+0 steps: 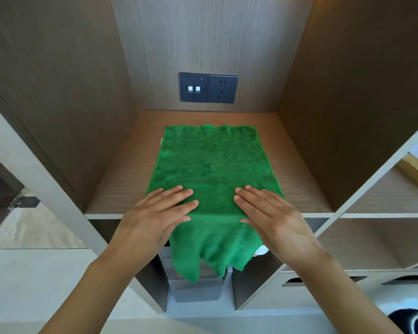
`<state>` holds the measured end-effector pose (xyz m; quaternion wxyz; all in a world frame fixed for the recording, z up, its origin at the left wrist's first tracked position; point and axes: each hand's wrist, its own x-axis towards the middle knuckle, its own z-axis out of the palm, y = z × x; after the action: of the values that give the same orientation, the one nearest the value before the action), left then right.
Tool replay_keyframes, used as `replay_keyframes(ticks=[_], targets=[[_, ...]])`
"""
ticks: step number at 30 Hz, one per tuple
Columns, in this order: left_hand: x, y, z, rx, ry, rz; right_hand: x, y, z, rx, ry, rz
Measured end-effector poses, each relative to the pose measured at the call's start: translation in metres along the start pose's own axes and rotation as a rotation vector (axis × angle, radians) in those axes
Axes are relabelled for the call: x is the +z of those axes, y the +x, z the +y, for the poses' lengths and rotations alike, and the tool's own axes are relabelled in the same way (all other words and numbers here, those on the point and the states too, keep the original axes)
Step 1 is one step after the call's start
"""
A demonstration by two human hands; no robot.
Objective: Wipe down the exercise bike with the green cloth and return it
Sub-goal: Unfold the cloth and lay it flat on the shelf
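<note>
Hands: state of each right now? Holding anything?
Left hand: open, fingers flat, pressing on the cloth at the shelf edge.
Right hand: open, fingers flat on the cloth, gripping nothing.

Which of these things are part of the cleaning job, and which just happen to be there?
Part of the job:
- fluffy green cloth
- left hand, right hand, flat on it
- wooden shelf under it

Just there:
- dark wall socket panel
- grey box below
</note>
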<state>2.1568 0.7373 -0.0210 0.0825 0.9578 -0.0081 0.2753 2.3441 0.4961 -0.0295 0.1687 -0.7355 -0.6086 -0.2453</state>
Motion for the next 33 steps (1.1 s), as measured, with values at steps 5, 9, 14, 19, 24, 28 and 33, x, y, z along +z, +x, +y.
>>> replay_keyframes(ticks=[5, 9, 14, 19, 24, 28, 33], targets=[[-0.009, -0.002, 0.003, -0.030, 0.033, 0.191, -0.009, -0.002, -0.003, 0.093, 0.017, 0.160], [-0.026, -0.002, -0.005, -0.119, 0.047, 0.274, -0.021, 0.000, 0.005, 0.208, 0.032, 0.217], [-0.034, -0.016, -0.006, -0.148, -0.171, 0.195, -0.031, -0.007, -0.008, 0.269, 0.145, 0.229], [-0.040, -0.046, 0.004, -0.191, -0.245, 0.191, -0.041, -0.026, -0.036, 0.350, 0.247, 0.200], [-0.055, -0.078, 0.027, -0.249, -0.248, 0.250, -0.054, -0.035, -0.064, 0.356, 0.340, 0.200], [-0.072, -0.100, 0.058, -0.331, -0.186, 0.324, -0.065, -0.044, -0.073, 0.327, 0.416, 0.213], [-0.073, -0.117, 0.110, -0.482, -0.095, 0.415, -0.085, -0.063, -0.062, 0.271, 0.477, 0.201]])
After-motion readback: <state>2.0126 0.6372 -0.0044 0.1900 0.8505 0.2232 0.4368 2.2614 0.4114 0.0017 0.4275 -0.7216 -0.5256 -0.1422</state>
